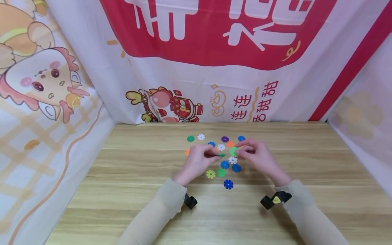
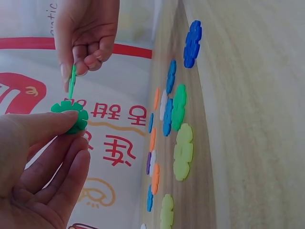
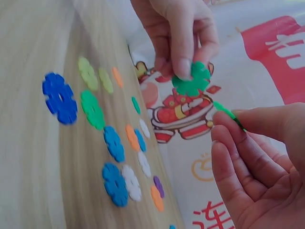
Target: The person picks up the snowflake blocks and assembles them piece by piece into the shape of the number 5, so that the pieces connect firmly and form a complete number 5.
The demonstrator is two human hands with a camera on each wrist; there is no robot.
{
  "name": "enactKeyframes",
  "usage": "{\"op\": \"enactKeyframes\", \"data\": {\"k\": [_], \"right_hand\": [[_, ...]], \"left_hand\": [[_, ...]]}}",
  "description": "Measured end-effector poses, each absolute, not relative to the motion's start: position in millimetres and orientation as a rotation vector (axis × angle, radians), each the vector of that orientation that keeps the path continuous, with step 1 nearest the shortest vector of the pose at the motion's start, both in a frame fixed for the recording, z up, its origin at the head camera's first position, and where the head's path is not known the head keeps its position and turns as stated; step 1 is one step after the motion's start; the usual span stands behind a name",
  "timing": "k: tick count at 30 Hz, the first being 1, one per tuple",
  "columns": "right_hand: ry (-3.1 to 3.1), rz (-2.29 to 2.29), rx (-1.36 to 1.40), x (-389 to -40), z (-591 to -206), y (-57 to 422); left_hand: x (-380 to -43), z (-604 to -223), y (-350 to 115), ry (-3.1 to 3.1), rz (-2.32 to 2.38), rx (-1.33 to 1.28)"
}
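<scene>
My left hand pinches a green notched plastic disc between thumb and forefinger. Facing it, my right hand holds a lighter green notched disc by its edge with thumb and fingertips. Both discs are up above the table, edge to edge and at an angle to one another; in the left wrist view the lighter one's lower edge comes right at the rim of the other. Part of each disc is hidden by the fingers.
More notched discs lie flat on the wooden table below and around the hands: a dark blue one nearest, a yellow-green one, a white one at the back, and several others. A printed cloth hangs behind the table.
</scene>
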State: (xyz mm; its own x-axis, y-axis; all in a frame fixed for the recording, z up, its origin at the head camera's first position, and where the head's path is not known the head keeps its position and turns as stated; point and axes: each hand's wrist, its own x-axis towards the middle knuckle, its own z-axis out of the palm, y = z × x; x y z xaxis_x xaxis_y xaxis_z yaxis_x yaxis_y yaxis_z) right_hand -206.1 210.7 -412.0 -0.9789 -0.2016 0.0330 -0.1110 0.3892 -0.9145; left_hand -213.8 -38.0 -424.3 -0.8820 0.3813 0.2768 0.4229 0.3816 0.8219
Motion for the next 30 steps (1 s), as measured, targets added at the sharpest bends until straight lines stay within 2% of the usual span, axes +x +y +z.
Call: {"op": "enactKeyframes", "data": {"k": [30], "right_hand": [[2.468,-1.793,-0.357,-182,-410,189]], "left_hand": [[-197,-420,-48,-2.477,-1.575,-0.812]]}}
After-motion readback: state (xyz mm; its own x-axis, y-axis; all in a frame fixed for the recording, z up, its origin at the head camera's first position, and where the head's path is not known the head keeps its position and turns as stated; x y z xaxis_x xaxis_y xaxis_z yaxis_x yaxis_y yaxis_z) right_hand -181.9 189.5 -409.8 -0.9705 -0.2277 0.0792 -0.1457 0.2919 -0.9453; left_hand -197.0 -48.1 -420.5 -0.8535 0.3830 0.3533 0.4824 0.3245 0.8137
